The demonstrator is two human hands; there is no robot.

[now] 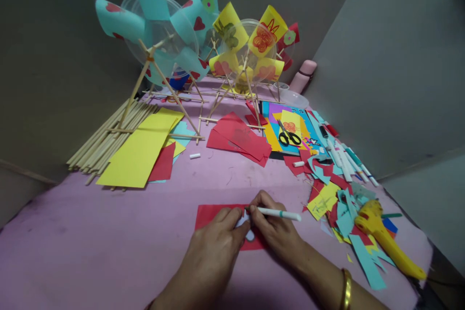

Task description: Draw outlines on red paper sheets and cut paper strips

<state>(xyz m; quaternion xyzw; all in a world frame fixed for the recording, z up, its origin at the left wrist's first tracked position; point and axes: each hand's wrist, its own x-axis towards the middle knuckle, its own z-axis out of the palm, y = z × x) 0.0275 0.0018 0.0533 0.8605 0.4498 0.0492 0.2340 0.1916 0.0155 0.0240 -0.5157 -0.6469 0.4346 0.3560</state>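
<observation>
A red sheet of paper (210, 214) lies on the pink-topped table near its front. On the sheet is a small pale cutout (250, 236), partly hidden by fingers. My left hand (220, 237) presses the cutout down against the paper with closed fingers. In my right hand (271, 223) is a white marker (279, 213) with a green band, its tip meeting the paper beside the cutout's upper edge. A gold bangle (346, 289) circles the right wrist.
Stick-framed paper windmills, one blue (156, 34) and one yellow (250, 43), stand at the back. Yellow sheets (140, 150) lie over wooden sticks (85, 155) at left. Scissors (289, 134), red pieces (238, 138), markers (341, 157), scraps (325, 201) and a yellow glue gun (390, 242) lie rightward.
</observation>
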